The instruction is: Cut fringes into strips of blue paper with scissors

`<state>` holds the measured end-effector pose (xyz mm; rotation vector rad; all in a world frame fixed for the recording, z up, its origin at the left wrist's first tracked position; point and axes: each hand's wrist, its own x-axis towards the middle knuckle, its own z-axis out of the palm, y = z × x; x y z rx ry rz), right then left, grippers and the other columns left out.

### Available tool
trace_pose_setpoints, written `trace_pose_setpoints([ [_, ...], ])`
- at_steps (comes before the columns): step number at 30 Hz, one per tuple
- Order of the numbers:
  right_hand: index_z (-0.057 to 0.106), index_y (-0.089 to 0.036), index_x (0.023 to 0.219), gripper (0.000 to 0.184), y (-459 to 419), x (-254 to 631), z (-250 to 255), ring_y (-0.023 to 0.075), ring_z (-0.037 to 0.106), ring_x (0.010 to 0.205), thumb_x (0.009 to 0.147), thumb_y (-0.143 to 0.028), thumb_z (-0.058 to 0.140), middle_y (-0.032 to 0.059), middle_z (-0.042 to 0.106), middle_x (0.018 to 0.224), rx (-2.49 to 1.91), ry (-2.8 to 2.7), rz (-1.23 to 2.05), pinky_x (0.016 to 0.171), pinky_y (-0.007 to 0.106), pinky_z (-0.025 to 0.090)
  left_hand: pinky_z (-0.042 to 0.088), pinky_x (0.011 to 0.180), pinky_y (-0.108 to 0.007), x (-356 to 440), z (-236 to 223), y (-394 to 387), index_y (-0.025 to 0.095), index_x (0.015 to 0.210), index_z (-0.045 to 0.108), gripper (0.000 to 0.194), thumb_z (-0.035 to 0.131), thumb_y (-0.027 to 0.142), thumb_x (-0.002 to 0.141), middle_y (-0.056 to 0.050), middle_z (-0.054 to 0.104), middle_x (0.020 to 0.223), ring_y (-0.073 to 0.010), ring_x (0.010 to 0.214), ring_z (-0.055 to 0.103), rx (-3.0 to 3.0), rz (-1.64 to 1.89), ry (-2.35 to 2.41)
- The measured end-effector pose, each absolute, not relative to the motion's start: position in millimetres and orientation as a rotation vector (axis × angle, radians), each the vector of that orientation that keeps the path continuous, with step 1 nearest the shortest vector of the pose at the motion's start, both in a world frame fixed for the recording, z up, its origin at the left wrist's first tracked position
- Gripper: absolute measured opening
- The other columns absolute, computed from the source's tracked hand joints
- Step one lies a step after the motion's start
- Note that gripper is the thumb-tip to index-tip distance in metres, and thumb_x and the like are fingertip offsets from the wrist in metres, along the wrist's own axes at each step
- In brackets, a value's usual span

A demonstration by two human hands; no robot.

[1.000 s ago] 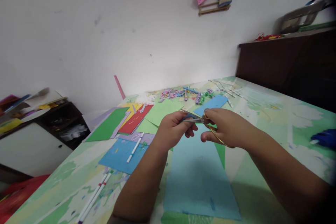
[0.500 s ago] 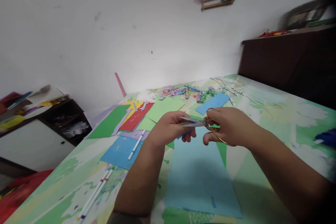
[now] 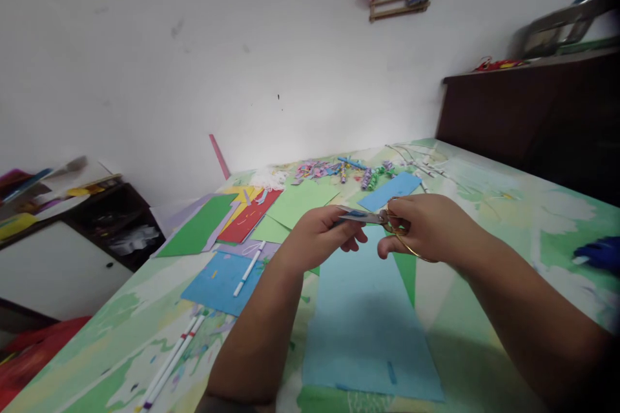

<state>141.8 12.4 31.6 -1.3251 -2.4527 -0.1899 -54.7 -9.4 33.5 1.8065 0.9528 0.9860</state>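
My right hand [image 3: 429,226] is closed on a pair of scissors [image 3: 375,219] with gold handles, its blades pointing left. My left hand [image 3: 317,237] pinches a small blue paper strip right at the blades. Both hands hover above a large light-blue paper sheet [image 3: 365,329] lying on the table [image 3: 508,206], which has a green patterned cover.
Green, red, yellow and blue paper sheets [image 3: 252,216] lie to the left with white marker pens [image 3: 249,268]. Several small curled paper pieces [image 3: 349,173] and sticks sit near the wall. A dark cabinet [image 3: 527,116] stands at the right, a low shelf [image 3: 72,232] at the left.
The scissor blades have come nearly together on the blue strip, and both hands have risen slightly. The view shifted a little.
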Motion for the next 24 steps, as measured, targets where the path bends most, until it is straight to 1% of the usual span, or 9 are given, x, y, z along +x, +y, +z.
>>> trace_pose_setpoints([
  [5, 0.041, -0.022, 0.060, 0.051, 15, 142, 33, 0.0152, 0.044, 0.053, 0.061, -0.073, 0.051, -0.0010, 0.054, 0.059, -1.386, -2.450, -0.082, 0.046, 0.025, 0.024, 0.047, 0.053, -0.019, -52, 33, -8, 0.013, 0.074, 0.059, 0.020, 0.048, 0.028, 0.081, -0.002, 0.063, 0.068, -0.0081, 0.057, 0.058, 1.779, 1.030, 0.932],
  [10, 0.043, -0.022, 0.065, 0.044, 14, 142, 32, 0.0148, 0.043, 0.055, 0.067, -0.064, 0.052, -0.0005, 0.053, 0.063, -1.323, -2.473, -0.001, 0.047, 0.025, 0.027, 0.044, 0.048, -0.018, -48, 28, -8, 0.013, 0.075, 0.058, 0.022, 0.044, 0.028, 0.084, -0.001, 0.060, 0.067, -0.0059, 0.049, 0.054, 1.803, 1.091, 0.940],
  [14, 0.043, -0.021, 0.067, 0.038, 13, 144, 33, 0.0141, 0.043, 0.055, 0.070, -0.058, 0.052, 0.0000, 0.051, 0.064, -1.268, -2.478, 0.064, 0.048, 0.025, 0.027, 0.042, 0.046, -0.017, -44, 26, -9, 0.014, 0.075, 0.056, 0.020, 0.043, 0.026, 0.084, 0.001, 0.057, 0.064, -0.0051, 0.048, 0.051, 1.773, 1.170, 0.929],
  [17, 0.043, -0.021, 0.068, 0.036, 12, 144, 34, 0.0139, 0.043, 0.056, 0.072, -0.055, 0.052, 0.0006, 0.051, 0.066, -1.245, -2.484, 0.098, 0.048, 0.025, 0.028, 0.040, 0.046, -0.017, -41, 26, -11, 0.015, 0.071, 0.055, 0.020, 0.043, 0.025, 0.083, 0.002, 0.057, 0.062, -0.0049, 0.047, 0.050, 1.759, 1.233, 0.978],
  [21, 0.042, -0.021, 0.068, 0.036, 10, 142, 34, 0.0151, 0.043, 0.058, 0.071, -0.056, 0.052, 0.0011, 0.051, 0.068, -1.250, -2.489, 0.107, 0.049, 0.025, 0.028, 0.040, 0.050, -0.017, -38, 27, -12, 0.015, 0.068, 0.057, 0.020, 0.044, 0.020, 0.081, 0.002, 0.057, 0.060, -0.0053, 0.049, 0.050, 1.844, 1.234, 1.106],
  [24, 0.041, -0.021, 0.068, 0.040, 9, 141, 34, 0.0160, 0.043, 0.059, 0.070, -0.060, 0.052, 0.0014, 0.051, 0.069, -1.244, -2.497, 0.092, 0.050, 0.026, 0.028, 0.041, 0.050, -0.018, -38, 25, -12, 0.015, 0.069, 0.058, 0.020, 0.044, 0.023, 0.081, 0.001, 0.059, 0.063, -0.0058, 0.050, 0.051, 1.892, 1.205, 1.125],
])
